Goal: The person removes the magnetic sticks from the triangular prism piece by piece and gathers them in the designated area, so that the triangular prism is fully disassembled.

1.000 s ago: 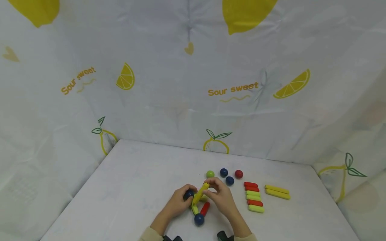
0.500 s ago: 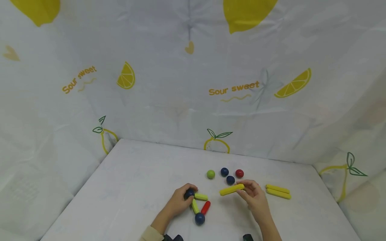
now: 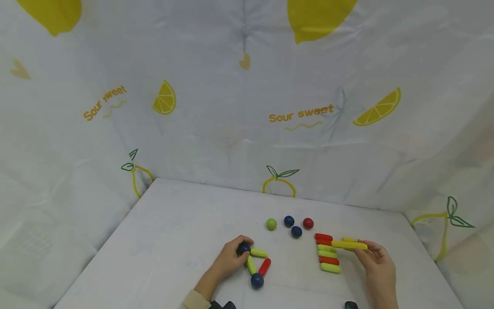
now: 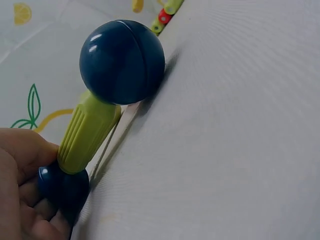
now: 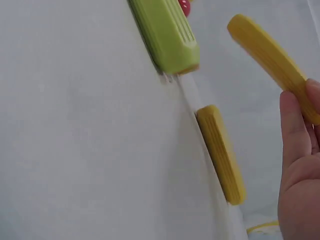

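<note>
My left hand [image 3: 230, 257] grips a dark blue ball [image 3: 243, 248] on the table. From that ball run two short light-green sticks [image 3: 259, 253], one of them reaching a second blue ball [image 3: 257, 280] nearer me. A short red stick [image 3: 264, 267] also joins that nearer ball. In the left wrist view the green stick [image 4: 90, 134] links the held ball [image 4: 62, 185] to the other ball [image 4: 122, 62]. On the right, my right hand [image 3: 378, 268] pinches a long yellow stick [image 3: 349, 245] by one end, above the table. Behind it lies another yellow stick [image 3: 349, 239], partly hidden.
A column of short red and green sticks [image 3: 329, 260] lies just left of my right hand. Further back sit a green ball [image 3: 271, 224], two blue balls [image 3: 296, 232] and a red ball [image 3: 308, 223]. A lemon-print sheet [image 3: 216, 150] hangs behind the table.
My right hand has lifted the long yellow stick away from the ball-and-stick piece and carried it right, over to the other yellow sticks. The left hand keeps its hold on the blue ball.
</note>
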Demonstrator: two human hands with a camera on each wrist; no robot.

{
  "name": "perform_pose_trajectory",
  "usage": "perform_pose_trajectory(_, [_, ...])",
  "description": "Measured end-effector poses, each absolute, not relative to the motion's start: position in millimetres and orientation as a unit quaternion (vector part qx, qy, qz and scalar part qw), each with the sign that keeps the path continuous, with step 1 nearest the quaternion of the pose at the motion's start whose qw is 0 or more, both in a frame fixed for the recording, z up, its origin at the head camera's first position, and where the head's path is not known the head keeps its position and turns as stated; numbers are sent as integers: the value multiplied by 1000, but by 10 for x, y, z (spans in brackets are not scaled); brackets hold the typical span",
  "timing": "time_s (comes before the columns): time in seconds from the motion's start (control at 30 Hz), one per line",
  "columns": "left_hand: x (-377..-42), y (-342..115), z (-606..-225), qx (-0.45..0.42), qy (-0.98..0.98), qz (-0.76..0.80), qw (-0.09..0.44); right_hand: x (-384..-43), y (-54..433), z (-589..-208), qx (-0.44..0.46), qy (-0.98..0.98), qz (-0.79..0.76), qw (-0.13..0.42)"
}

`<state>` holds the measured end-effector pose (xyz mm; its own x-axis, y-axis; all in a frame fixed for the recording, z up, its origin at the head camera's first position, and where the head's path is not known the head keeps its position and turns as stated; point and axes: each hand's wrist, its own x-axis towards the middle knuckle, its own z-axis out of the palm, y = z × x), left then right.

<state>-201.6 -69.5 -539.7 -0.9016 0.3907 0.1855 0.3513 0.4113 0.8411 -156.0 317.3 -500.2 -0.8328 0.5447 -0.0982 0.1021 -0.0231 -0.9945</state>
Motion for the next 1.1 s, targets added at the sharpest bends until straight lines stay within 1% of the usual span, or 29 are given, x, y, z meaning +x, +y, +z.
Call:
perform_pose_trajectory(0.17, [-2025, -734, -5409, 230, 843, 485, 23, -1558, 3403, -5141, -293, -614, 711, 177])
perform_pose_trajectory(0.4, [-2047, -758, -5414, 241, 839, 488, 28, -1584, 3470, -5265, -301, -584, 727, 197])
perform_pose_trajectory(0.6, [-2057, -754, -5433, 239, 831, 502, 34, -1600, 3462, -5309, -336, -636, 668, 191])
perform_pose_trajectory(0.77, [-2050, -758, -5423, 237, 826, 510, 37, -1589, 3452, -5301, -369, -724, 556, 173])
perform_pose_trajectory(0.87, [-2047, -759, -5419, 237, 826, 510, 34, -1589, 3450, -5298, -387, -755, 501, 172])
perform_pose_trajectory(1.1, [-2042, -758, -5426, 239, 824, 513, 32, -1651, 3457, -5331, -423, -756, 470, 171])
